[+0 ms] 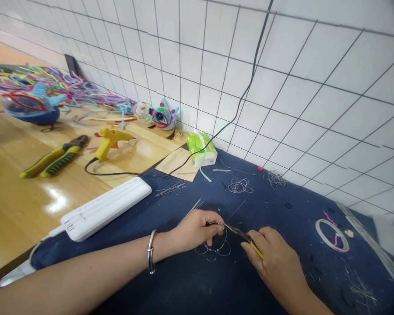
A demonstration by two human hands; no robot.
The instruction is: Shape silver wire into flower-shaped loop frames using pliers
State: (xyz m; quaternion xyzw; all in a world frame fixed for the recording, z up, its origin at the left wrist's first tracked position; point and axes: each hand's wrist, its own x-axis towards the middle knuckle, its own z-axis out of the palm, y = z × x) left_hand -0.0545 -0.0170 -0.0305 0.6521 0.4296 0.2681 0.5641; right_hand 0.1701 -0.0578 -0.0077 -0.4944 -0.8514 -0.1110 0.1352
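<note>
Thin wire bent into loops (212, 250) hangs from the fingers of my left hand (200, 226), which pinches it near the middle of the dark blue mat. A silver bangle (150, 252) circles my left wrist. My right hand (274, 256) is closed around small pliers (256, 248) with yellow handles. Their narrow jaws point left and meet the wire just beside my left fingertips. A straight wire end sticks up behind the jaws. Whether the jaws are fully closed is too small to tell.
A white power strip (107, 209) lies left, with a yellow glue gun (110, 142) and large green-yellow pliers (57, 158) beyond. A tissue pack (202, 148) stands by the tiled wall. Wire coils (240, 185) lie behind my hands; a white ring (332, 235) is at right. A black cable crosses the view.
</note>
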